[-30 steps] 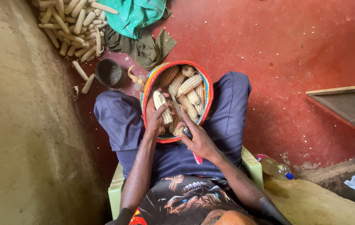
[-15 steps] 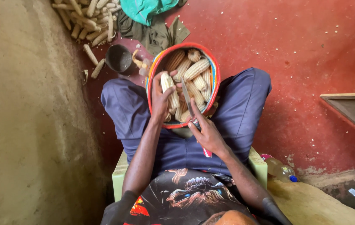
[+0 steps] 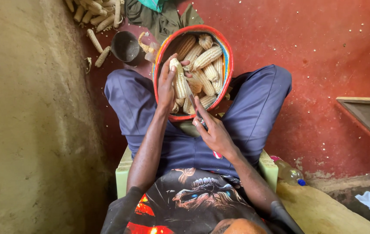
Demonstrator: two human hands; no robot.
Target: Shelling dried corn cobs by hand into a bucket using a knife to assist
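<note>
While seated on a pale green stool [image 3: 266,167] with knees spread, holding a woven basket [image 3: 226,52] with a red, blue and orange rim between the thighs, against dark blue trousers [image 3: 258,99]. Left hand [image 3: 166,86] closed around a pale maize cob [image 3: 179,80], gripping it upright over the left side of the basket, thumb near the cob's top. Right hand [image 3: 214,132] just below the basket's near rim, fingers curled around a thin knife [image 3: 192,100] with the blade slanting up toward the held cob; handle mostly hidden in the palm, so only part of the tool visible. More maize cobs [image 3: 206,58] piled inside the basket, some still full of kernels, lying crosswise over one another. Beyond the basket, on the red floor [image 3: 315,52], a dark round metal cup [image 3: 126,47], with bare stripped cobs [image 3: 96,41] scattered just beside it and a larger heap near the top left corner. Green and olive cloth [image 3: 161,17] bunched behind the basket. Rough mud wall [image 3: 29,121] along the left. Clear plastic bottle [image 3: 290,173] with a blue cap lying on the floor beside the stool, at the right. Loose kernels dotted over the floor at upper right.
</note>
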